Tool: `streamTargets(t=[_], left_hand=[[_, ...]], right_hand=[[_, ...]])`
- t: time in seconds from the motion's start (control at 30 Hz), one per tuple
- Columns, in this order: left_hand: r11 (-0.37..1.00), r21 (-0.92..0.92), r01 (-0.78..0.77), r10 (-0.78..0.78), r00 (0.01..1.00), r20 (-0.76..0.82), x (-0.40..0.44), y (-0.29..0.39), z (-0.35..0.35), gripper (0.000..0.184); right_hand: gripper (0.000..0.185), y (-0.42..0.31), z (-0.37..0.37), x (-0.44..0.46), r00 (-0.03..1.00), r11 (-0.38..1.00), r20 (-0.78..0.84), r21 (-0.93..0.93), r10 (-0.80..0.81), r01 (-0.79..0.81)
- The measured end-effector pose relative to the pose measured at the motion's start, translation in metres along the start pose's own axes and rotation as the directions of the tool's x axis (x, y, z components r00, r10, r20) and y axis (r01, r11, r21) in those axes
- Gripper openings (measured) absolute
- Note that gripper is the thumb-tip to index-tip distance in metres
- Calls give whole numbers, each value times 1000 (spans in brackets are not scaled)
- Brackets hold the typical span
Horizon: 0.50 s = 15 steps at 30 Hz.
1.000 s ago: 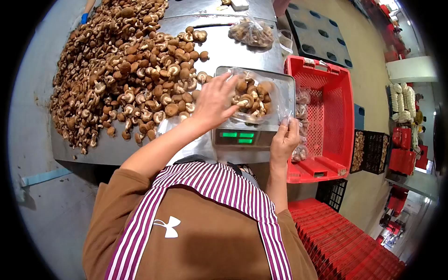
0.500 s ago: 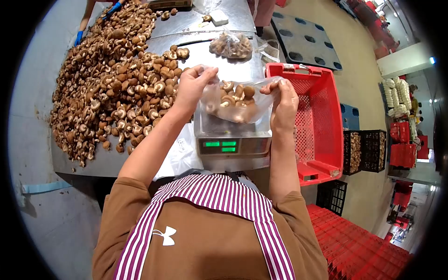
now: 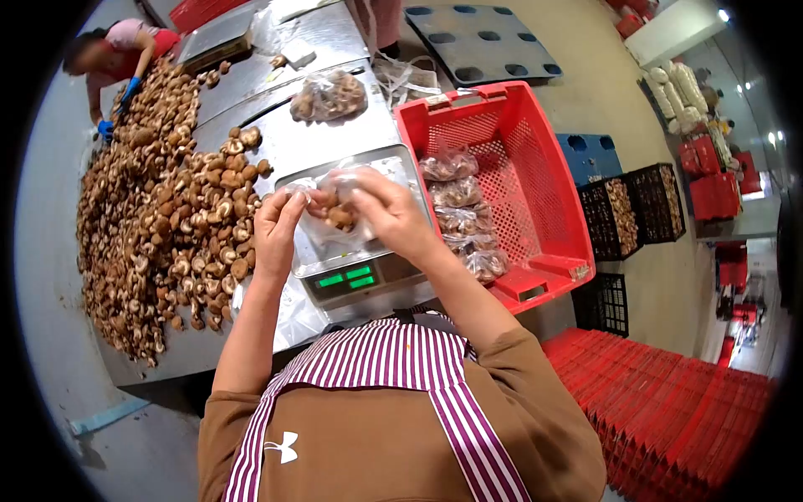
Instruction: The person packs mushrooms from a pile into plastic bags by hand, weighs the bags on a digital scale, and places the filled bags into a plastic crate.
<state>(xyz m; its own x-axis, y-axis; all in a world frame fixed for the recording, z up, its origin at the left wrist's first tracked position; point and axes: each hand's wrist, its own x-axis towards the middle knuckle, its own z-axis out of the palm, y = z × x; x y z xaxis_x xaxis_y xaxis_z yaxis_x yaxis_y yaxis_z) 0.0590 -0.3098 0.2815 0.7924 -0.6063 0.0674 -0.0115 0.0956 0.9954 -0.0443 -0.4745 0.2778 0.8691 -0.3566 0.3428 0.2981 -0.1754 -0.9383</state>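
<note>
A clear plastic bag of brown mushrooms is between my two hands, over the metal pan of a weighing scale with lit green digits. My left hand is closed on the bag's left upper edge, thumb and fingertips pinching the plastic. Its other side is gripped by my right hand, whose curled fingers are slightly blurred and hide part of the plastic. Behind the scale lies a filled bag of mushrooms. Loose mushrooms form a large heap left of my left hand.
Right of the scale stands a red crate with several bagged portions along its left side. A person in blue gloves reaches into the heap's far end. White plastic bags lie before the scale. Stacked red crates fill the lower right.
My hands have drawn closer together and the bag's wide mouth is now gathered. The view has shifted rightward, bringing the bagged portions in the crate into sight.
</note>
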Motion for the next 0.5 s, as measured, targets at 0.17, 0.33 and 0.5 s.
streamTargets(t=[0.17, 0.33, 0.5], left_hand=[[967, -71, 245, -234, 963, 135, -4, 4, 9, 29], [959, 48, 281, -284, 928, 243, -9, 13, 16, 28], [899, -104, 425, -409, 901, 143, 19, -37, -26, 18]], right_hand=[[29, 23, 2, 14, 955, 906, 126, 304, 268, -295], [26, 22, -12, 23, 949, 989, 279, -42, 150, -144], [21, 52, -38, 16, 967, 940, 220, -337, 131, -50]])
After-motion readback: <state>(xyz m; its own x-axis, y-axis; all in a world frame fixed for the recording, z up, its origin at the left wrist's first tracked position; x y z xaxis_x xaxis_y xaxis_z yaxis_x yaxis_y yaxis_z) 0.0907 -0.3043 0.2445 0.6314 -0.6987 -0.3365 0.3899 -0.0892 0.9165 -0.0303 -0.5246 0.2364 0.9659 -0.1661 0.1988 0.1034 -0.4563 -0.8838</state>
